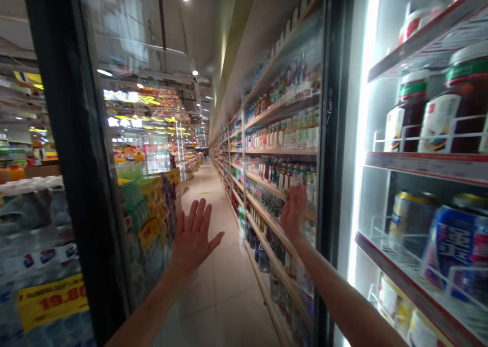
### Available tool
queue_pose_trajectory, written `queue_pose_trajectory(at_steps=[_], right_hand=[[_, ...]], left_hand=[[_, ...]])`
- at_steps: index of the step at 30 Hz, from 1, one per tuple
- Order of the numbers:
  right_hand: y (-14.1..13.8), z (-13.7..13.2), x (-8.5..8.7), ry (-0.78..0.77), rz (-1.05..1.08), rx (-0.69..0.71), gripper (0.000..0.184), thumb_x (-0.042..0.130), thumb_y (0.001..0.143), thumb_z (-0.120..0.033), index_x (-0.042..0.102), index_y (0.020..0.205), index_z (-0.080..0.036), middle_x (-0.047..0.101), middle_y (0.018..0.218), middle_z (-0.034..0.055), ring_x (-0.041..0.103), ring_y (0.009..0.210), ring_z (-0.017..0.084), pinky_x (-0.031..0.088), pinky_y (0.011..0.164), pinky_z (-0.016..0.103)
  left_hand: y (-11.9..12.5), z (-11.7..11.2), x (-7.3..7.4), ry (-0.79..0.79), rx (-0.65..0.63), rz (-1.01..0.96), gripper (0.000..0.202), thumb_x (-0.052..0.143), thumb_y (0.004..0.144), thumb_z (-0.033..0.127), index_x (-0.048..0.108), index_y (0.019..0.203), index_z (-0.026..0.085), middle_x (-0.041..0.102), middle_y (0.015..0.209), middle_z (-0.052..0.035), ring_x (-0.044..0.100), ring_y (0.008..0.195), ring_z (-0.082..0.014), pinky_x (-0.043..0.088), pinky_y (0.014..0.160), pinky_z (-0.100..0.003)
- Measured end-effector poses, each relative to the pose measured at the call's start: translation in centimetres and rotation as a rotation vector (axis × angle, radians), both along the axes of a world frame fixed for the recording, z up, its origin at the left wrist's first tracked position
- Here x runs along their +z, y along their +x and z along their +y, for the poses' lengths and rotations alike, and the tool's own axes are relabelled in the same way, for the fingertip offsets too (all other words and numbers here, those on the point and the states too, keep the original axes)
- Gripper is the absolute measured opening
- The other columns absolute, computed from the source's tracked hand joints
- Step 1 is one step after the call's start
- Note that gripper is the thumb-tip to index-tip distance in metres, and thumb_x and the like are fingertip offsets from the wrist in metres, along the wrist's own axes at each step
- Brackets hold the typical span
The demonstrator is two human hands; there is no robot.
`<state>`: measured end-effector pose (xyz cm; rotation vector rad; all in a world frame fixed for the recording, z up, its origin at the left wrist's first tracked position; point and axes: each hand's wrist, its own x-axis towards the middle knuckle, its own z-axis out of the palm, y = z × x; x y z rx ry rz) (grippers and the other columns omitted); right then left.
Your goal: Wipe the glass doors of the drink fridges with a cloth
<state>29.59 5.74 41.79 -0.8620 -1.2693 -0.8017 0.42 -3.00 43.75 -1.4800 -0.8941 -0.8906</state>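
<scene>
My left hand (195,235) is raised with its fingers spread and thumb out, palm toward the glass door (206,316) of a drinks cooler. My right hand (294,216) is also up, slightly blurred, its fingers stretched upward and nothing visible in it. Both hands appear at or very close to the glass; whether the palms touch it I cannot tell. The door stands swung out, with its black frame (72,149) on the left and its other dark upright (331,123) beside the lit cooler.
On the right, cooler shelves (430,165) hold dark bottles (407,111), cans (414,217) and a blue pack (453,250). Wooden drink shelves (282,151) show through the glass, along a tiled aisle (208,184). Stacked bottled water with a yellow price sign (53,298) stands left.
</scene>
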Motion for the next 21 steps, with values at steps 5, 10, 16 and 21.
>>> queue_pose_trajectory(at_steps=[5,10,16,21], right_hand=[[0.8,0.7,2.9,0.061,-0.27,0.012,0.059,0.035,0.089,-0.016,0.024,0.145,-0.031,0.036,0.148,0.0046,0.026,0.139,0.022,0.028,0.111,0.05],[0.9,1.3,7.9,0.027,0.188,-0.037,0.055,0.028,0.089,-0.018,0.029,0.144,-0.016,0.03,0.149,0.0156,0.021,0.141,0.029,0.028,0.107,0.058],[-1.2,0.5,8.5,0.002,-0.429,0.013,0.059,0.036,0.086,-0.015,0.03,0.143,-0.03,0.04,0.146,0.0051,0.029,0.138,0.021,0.026,0.111,0.048],[0.2,1.2,12.4,-0.005,0.211,-0.057,0.057,0.028,0.087,-0.017,0.029,0.144,-0.019,0.032,0.149,0.0136,0.021,0.141,0.028,0.029,0.106,0.058]], left_hand=[[-0.1,0.0,0.0,-0.021,-0.008,-0.019,0.077,0.047,0.085,0.048,0.017,0.145,0.009,0.038,0.142,-0.0177,0.017,0.141,-0.0247,0.013,0.114,-0.047],[0.0,-0.1,0.1,0.003,0.003,0.001,0.077,0.046,0.086,0.048,0.018,0.145,0.007,0.038,0.142,-0.0187,0.015,0.141,-0.0243,0.013,0.115,-0.047],[0.0,-0.1,0.1,-0.001,0.01,-0.005,0.076,0.044,0.087,0.049,0.017,0.145,0.008,0.039,0.142,-0.0186,0.015,0.141,-0.024,0.013,0.114,-0.047],[0.1,-0.1,0.2,0.003,0.003,0.003,0.076,0.043,0.087,0.049,0.018,0.144,0.006,0.042,0.139,-0.02,0.013,0.142,-0.0237,0.012,0.114,-0.048]])
